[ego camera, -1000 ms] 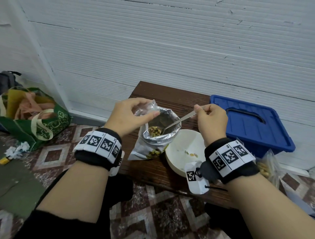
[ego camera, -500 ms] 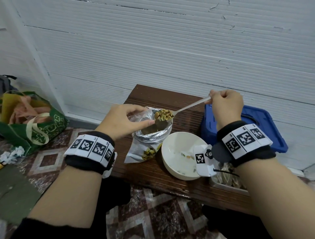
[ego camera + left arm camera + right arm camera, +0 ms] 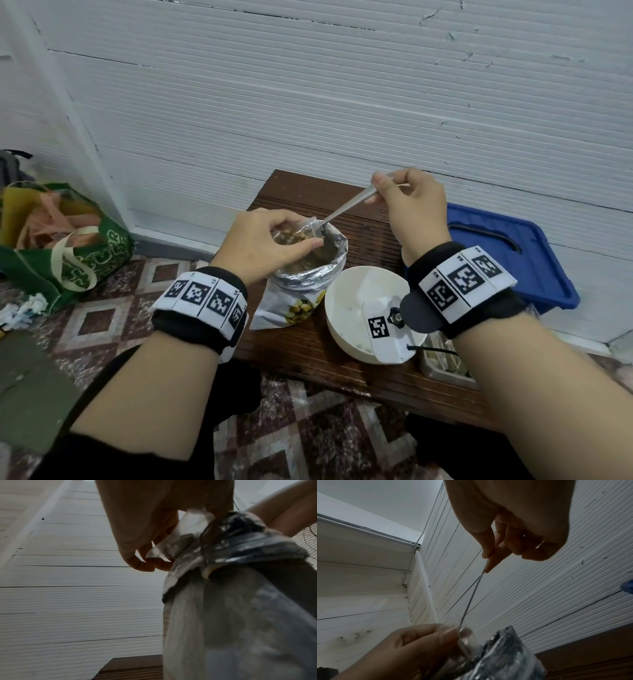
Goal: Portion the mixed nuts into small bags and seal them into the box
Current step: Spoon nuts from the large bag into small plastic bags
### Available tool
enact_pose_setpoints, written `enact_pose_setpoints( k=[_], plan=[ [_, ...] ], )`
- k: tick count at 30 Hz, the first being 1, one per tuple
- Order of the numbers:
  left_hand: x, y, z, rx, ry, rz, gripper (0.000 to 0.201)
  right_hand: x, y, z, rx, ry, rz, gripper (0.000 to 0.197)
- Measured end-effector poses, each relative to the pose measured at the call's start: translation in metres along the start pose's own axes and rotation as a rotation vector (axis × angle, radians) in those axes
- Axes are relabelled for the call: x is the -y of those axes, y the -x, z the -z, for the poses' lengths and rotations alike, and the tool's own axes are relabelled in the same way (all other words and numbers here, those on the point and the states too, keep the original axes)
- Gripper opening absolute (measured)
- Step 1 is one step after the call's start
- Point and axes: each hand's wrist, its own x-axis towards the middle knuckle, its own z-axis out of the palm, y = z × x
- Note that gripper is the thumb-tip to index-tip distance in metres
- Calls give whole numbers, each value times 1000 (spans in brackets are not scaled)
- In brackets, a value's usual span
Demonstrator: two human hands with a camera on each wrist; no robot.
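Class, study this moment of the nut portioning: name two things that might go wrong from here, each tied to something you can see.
1. The left hand pinches the small clear bag open over the foil nut bag; if the narrow mouth slackens, nuts tipped from the spoon may miss it.
2. The right hand pinches the spoon near its handle end, so the bowl could wobble and spill.

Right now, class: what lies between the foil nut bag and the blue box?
In the head view, the white bowl stands on the wooden bench between the foil nut bag and the blue box.
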Motion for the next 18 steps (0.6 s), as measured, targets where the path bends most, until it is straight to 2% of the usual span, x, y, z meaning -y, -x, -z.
enact_pose_setpoints(
  k=[2,7,11,14,18],
  plan=[
    [-1,1,1,-4,23,-3,25,3,2,1,-6,-33,27,18],
    [3,-1,2,21,58,-3,47,11,4,4,-15,-108,110,20],
    [6,-1,8,-50,70,37,37,16,3,13,-28,-189,201,22],
    [7,-1,14,-92,118,55,33,17,2,21,-105,-199,225,21],
    [11,0,17,-52,122,64,37,9,0,24,-217,-152,197,23]
  ],
)
